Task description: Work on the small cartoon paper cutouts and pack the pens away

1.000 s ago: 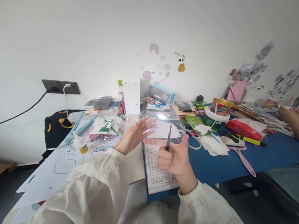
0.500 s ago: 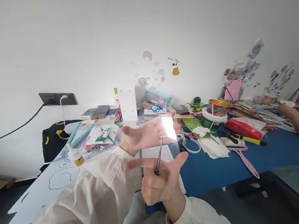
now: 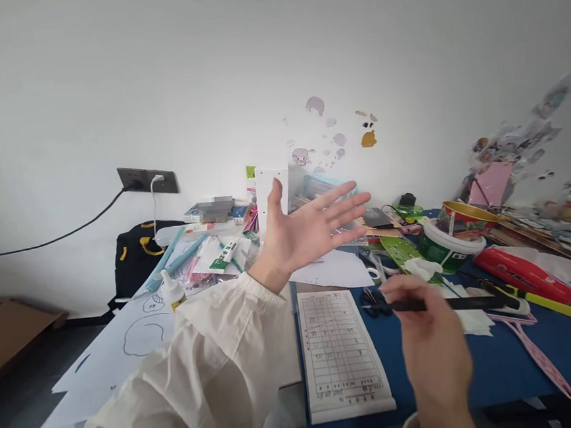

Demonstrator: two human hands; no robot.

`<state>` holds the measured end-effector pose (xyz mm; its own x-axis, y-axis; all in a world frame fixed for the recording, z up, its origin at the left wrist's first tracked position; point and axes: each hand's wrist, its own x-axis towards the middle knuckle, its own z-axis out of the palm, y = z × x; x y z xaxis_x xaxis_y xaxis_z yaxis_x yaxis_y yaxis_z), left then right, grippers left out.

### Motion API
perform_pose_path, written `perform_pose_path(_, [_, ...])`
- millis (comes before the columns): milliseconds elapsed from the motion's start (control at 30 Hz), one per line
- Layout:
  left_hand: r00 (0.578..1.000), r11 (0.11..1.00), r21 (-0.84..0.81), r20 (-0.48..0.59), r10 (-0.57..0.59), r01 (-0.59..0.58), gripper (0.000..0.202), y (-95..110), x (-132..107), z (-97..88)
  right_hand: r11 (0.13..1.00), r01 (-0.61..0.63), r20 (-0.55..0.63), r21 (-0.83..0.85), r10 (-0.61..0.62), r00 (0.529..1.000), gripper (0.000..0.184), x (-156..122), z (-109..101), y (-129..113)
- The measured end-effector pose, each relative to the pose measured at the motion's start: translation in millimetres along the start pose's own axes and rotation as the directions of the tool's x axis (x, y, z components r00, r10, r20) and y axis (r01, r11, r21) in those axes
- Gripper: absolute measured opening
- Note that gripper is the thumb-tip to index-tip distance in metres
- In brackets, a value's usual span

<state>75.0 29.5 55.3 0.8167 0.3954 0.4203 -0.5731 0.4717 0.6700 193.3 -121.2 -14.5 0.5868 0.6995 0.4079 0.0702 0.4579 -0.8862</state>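
Observation:
My left hand [image 3: 311, 232] is raised over the middle of the table, palm showing, with its fingers spread and nothing in them. To the right, my right hand [image 3: 436, 340] is closed on a slim black pen [image 3: 475, 302], which lies level across the fingers and is slightly blurred. Below and between the hands, a ruled form pad [image 3: 343, 354] with handwriting rests on the blue tabletop. Black-handled scissors [image 3: 371, 303] lie just left of the right fingertips. White paper [image 3: 329, 270] is partly hidden behind my left hand.
At left are a glue bottle [image 3: 173, 290] and drawn-on paper sheets [image 3: 99, 360]. To the right stand a green-and-white tub [image 3: 449, 247], a red tissue pack [image 3: 525, 274] and a pink-handled tool [image 3: 539, 359]. A white box [image 3: 265, 192] stands near the wall.
The view has turned left. The tweezers and clear sheet seen earlier are out of sight. My right hand has moved right and now holds a black pen; my left hand's fingers have spread.

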Motion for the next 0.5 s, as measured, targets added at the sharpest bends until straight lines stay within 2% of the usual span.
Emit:
perform_pose_path(100, [1.000, 0.999, -0.038, 0.015, -0.024, 0.025, 0.102, -1, -2, 0.1, 0.974, 0.220, 0.101, -0.047, -0.214, 0.972, 0.041, 8, -2, -18])
perform_pose_path(233, [0.998, 0.993, -0.104, 0.011, -0.054, 0.055, 0.100, -4, -3, -2.8, 0.880, 0.475, 0.233, -0.030, -0.456, 0.859, 0.022, 25, 11, -40])
perform_pose_path(300, [0.999, 0.990, -0.139, -0.040, -0.030, 0.024, 0.097, -3, -3, -4.4, 0.807, 0.589, 0.312, -0.051, -0.547, 0.777, 0.017, 39, 24, -46])
perform_pose_path(433, [0.988, 0.978, -0.190, -0.141, 0.062, -0.089, 0.089, 4, -4, -2.7, 0.638, 0.767, 0.532, -0.068, -0.627, 0.569, 0.038, 68, 51, -43])
perform_pose_path(500, [0.979, 0.971, -0.197, -0.173, 0.104, -0.138, 0.086, 10, -4, -0.2, 0.590, 0.807, 0.572, -0.021, -0.655, 0.494, 0.041, 79, 63, -37])
